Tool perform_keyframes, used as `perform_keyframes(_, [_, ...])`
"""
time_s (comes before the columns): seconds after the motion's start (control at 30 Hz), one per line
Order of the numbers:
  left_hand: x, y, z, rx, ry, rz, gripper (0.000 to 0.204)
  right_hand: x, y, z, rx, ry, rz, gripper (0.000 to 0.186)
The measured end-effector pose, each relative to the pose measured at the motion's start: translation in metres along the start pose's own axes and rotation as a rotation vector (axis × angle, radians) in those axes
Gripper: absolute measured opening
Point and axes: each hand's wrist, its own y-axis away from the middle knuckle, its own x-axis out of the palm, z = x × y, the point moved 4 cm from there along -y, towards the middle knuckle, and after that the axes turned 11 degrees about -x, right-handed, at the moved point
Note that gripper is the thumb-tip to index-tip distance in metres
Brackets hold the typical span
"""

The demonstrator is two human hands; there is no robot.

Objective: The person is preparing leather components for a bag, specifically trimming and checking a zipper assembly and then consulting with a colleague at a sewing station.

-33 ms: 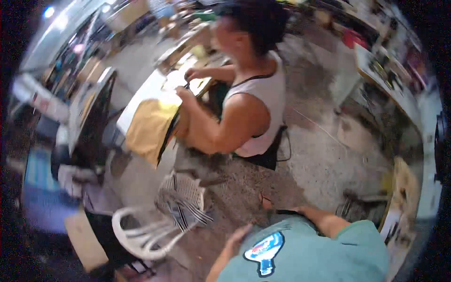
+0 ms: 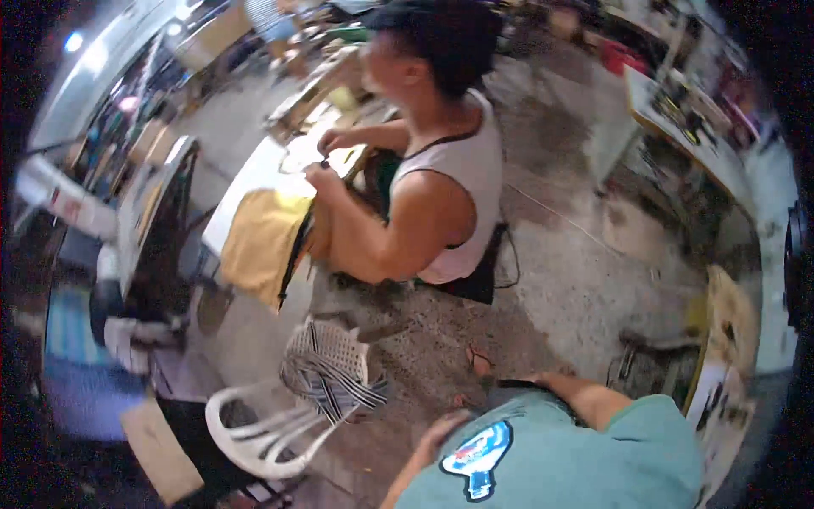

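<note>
Closest in, the left hand (image 2: 443, 427) hangs by the teal shirt (image 2: 585, 458), fingers loosely bent and holding nothing. The right hand (image 2: 519, 383) is blurred against something dark, so I cannot tell how its fingers stand.

Just ahead and to the left of the left hand, a striped cloth (image 2: 335, 386) drapes over the edge of a white plastic chair (image 2: 246, 433). It lies partly under a woven basket (image 2: 332, 346) and could slide to the floor (image 2: 577, 288) if brushed.

Farther ahead, a seated person pinches a yellow cloth (image 2: 259, 242) at a tabletop (image 2: 246, 182). A thin cable (image 2: 551, 212) crosses the floor beside them and could snag a foot.
</note>
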Motion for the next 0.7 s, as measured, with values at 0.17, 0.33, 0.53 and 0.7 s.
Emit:
perform_keyframes(0.17, [0.011, -0.117, 0.112, -0.099, -0.518, -0.177, 0.085, 0.057, 0.032, 0.045, -0.052, -0.227, 0.009, 0.053])
perform_keyframes(0.33, [0.005, -0.116, 0.120, 0.041, -0.380, -0.159, 0.067, 0.032, 0.111, 0.139, 0.115, -0.504, -0.286, 0.078])
perform_keyframes(0.53, [0.044, -0.059, -0.015, -0.092, -0.711, -0.126, 0.051, 0.033, 0.111, 0.022, 0.327, -0.374, -0.438, 0.071])
perform_keyframes(0.7, [0.102, -0.154, -0.084, 0.532, -0.700, -0.070, 0.041, 0.024, 0.092, -0.266, 0.144, 0.059, -0.441, 0.062])
